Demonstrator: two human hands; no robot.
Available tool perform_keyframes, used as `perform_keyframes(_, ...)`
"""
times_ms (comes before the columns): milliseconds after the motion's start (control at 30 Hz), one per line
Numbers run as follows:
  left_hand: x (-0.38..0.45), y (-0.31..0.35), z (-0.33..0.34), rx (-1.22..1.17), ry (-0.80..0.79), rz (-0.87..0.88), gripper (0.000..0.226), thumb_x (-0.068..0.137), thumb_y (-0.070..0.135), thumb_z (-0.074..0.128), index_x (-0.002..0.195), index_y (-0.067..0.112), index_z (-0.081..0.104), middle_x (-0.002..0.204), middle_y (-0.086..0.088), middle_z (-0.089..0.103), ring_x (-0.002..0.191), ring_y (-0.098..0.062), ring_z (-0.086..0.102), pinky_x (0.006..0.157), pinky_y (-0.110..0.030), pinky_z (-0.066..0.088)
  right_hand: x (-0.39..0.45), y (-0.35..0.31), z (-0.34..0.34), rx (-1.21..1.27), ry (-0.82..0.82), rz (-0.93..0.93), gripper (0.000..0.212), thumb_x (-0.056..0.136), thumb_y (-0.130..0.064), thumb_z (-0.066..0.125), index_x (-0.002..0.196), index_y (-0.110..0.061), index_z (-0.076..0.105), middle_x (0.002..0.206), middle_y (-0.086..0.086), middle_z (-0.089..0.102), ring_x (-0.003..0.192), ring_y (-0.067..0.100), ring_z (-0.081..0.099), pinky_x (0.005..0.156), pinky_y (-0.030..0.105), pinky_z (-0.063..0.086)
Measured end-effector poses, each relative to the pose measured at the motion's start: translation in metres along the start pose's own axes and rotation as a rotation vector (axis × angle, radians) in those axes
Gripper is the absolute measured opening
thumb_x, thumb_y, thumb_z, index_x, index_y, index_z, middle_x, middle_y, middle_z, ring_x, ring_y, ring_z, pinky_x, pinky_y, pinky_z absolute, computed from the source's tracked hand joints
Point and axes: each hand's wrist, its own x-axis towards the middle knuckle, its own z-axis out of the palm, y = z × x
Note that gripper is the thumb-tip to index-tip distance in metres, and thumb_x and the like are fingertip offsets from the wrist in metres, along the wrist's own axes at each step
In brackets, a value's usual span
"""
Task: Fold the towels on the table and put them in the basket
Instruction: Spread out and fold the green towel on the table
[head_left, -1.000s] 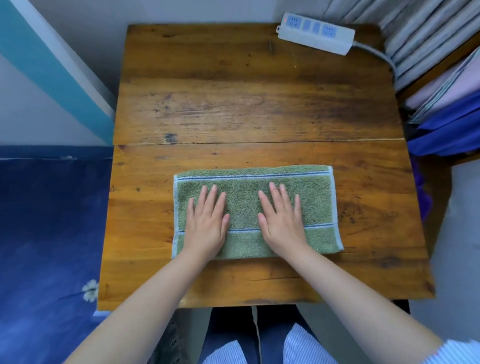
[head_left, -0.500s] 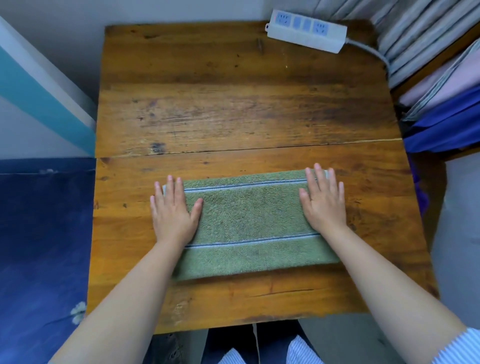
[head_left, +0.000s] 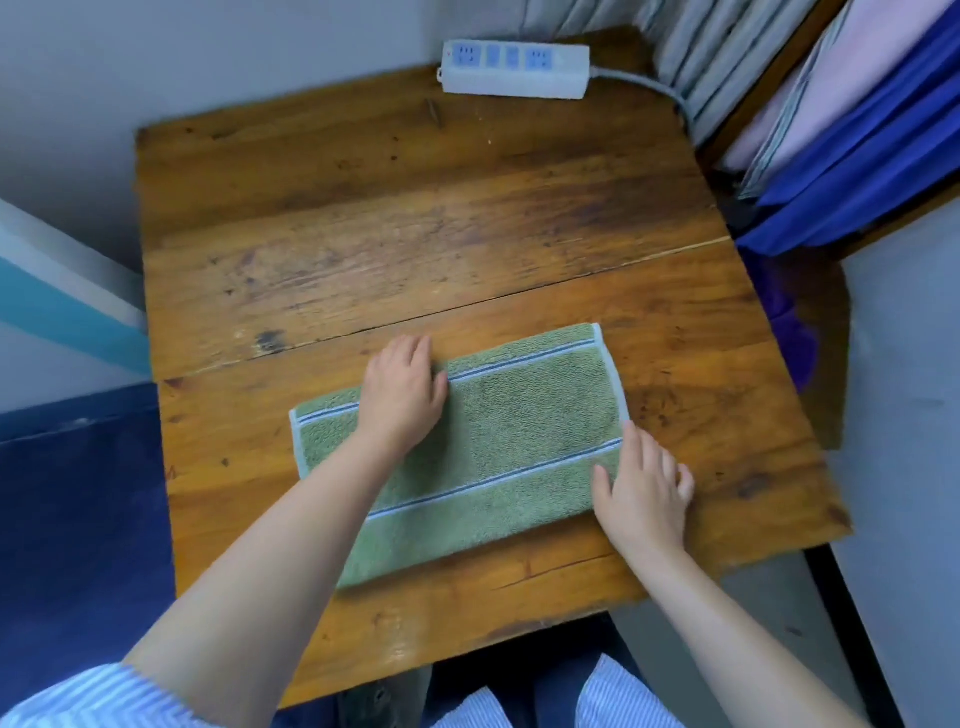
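A wooden desk (head_left: 415, 218) fills most of the view, with a seam running across it just beyond both hands. On its near half lies a green towel (head_left: 498, 441), folded into a long strip with pale blue stripes along its length (it sits slightly askew to the desk edge), under and between the two hands. Far beyond the hands, at the back edge of the desk, lies a white power strip (head_left: 514, 70) with its cord trailing off to the right. The left hand (head_left: 402, 389) rests palm down on the far long edge of the towel, near its left end, fingers relaxed and gripping nothing. The right hand (head_left: 644, 493) lies at the towel's near right corner, fingers spread and fairly straight, touching the short edge rather than pinching it.
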Motion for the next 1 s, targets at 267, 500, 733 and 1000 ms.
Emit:
perform_keyframes(267,0.054,0.092,-0.006,-0.015,-0.297,0.285,0.042,0.092,0.023,0.049,0.130,0.008,0.044,0.125,-0.015,0.054,0.115,-0.028,0.050,0.091,-0.033,0.042,0.005,-0.003,-0.011,0.270,-0.170,0.222,0.072,0.091,-0.023,0.053,0.146,-0.015,0.007,0.138,0.011,0.038,0.124,0.027,0.043,0.098,0.033,0.041)
perform_keyframes(500,0.088,0.144,-0.017,-0.200,-0.475,0.251,0.055,0.084,0.005,0.055,0.137,0.013,0.042,0.132,-0.010,0.052,0.119,-0.023,0.049,0.090,-0.020,0.038,0.043,0.016,-0.043,0.477,-0.335,0.273,0.033,0.082,-0.019,0.066,0.113,-0.012,0.056,0.112,0.005,0.064,0.099,0.025,0.060,0.075,0.030,0.048)
perform_keyframes(733,0.125,0.163,-0.071,-0.142,-0.273,0.296,0.040,0.082,-0.005,0.050,0.117,0.012,0.060,0.102,-0.004,0.053,0.088,-0.018,0.050,0.063,-0.025,0.040,0.117,0.033,-0.115,0.288,-0.165,0.056,0.010,0.077,-0.011,0.064,0.084,-0.004,0.063,0.097,0.012,0.066,0.094,0.029,0.059,0.072,0.031,0.045)
perform_keyframes(1000,0.128,0.153,-0.122,0.059,0.135,0.432,0.026,0.083,-0.001,0.054,0.105,0.003,0.066,0.099,-0.020,0.059,0.098,-0.036,0.050,0.078,-0.038,0.041,0.163,0.018,-0.194,-0.006,0.378,-0.423,0.019,0.077,0.003,0.057,0.095,-0.001,0.063,0.098,0.018,0.055,0.097,0.035,0.048,0.069,0.034,0.032)
